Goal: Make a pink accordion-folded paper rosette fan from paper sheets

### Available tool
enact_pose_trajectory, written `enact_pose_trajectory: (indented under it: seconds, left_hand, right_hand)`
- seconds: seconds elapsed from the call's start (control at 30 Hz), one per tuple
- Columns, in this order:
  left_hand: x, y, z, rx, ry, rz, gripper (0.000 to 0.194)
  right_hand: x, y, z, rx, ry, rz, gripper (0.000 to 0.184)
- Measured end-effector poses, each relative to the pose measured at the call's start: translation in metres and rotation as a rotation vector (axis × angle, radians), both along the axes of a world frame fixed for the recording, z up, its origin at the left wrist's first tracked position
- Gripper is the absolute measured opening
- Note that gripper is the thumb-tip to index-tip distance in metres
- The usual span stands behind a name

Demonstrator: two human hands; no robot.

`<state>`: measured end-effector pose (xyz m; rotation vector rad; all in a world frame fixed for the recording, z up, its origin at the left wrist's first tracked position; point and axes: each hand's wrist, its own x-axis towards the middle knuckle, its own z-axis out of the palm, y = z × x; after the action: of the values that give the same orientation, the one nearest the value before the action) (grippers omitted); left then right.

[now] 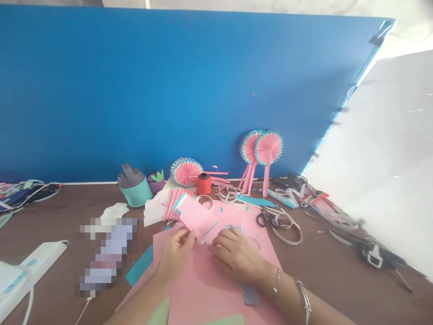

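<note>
My left hand (177, 247) pinches the lower left edge of a pink paper piece (199, 221) with white and blue edging, held tilted above large pink sheets (192, 289). My right hand (233, 253) is just right of this piece, palm down, its fingers bent and drawn together; its thumb and anything under the fingers are hidden. A greyish flat strip (250, 293) shows below the right hand. Behind the held paper lies a pleated pink paper piece (176, 203). Black-handled scissors (269, 220) rest right of the sheets.
Finished pink pleated paper fans (269, 148) lean on the blue board (169, 90). Another round fan (187, 173) stands beside a red thread spool (203, 184). Rolls of tape (287, 230), a glue gun (375, 253), a turquoise pot (136, 189) and a power strip (37, 266) surround the sheets.
</note>
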<state>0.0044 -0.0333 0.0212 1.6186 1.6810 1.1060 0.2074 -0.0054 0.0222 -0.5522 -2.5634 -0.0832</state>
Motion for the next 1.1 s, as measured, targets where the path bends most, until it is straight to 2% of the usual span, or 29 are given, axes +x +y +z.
enact_pose_trajectory:
  seconds: [0.1,0.2,0.3,0.47,0.6,0.73,0.83,1.0,1.1]
  left_hand:
    - [-0.009,0.001,0.001,0.258,0.344,0.094,0.03]
    - [-0.013,0.001,0.001,0.439,0.663,0.051,0.028]
    - [-0.01,0.0,-0.001,0.44,0.866,-0.095,0.035]
    - [-0.004,-0.003,0.001,0.32,1.021,-0.356,0.034]
    - [-0.007,-0.003,-0.002,0.221,0.955,-0.43,0.028]
    - [-0.015,-0.002,-0.005,0.109,0.83,-0.403,0.025]
    - [-0.02,0.0,-0.002,0.046,0.722,-0.391,0.025]
    - [-0.025,0.003,0.006,-0.055,0.551,-0.4,0.027]
    - [-0.028,0.004,0.007,-0.104,0.474,-0.383,0.027]
  right_hand:
    - [0.004,-0.002,0.0,0.075,0.109,-0.045,0.025]
    - [0.007,-0.005,-0.002,0.218,0.226,-0.126,0.034]
    - [0.005,-0.005,-0.002,0.256,0.162,-0.171,0.038]
    - [0.002,0.004,-0.003,0.04,0.039,-0.198,0.026]
    - [0.007,0.011,-0.011,-0.108,-0.005,-0.215,0.02]
    - [0.013,0.016,-0.017,-0.231,-0.049,-0.202,0.017]
    - [0.016,0.017,-0.017,-0.31,-0.044,-0.21,0.019]
    - [0.017,0.017,-0.015,-0.359,-0.038,-0.205,0.031]
    - [0.018,0.018,-0.015,-0.372,0.008,-0.209,0.032]
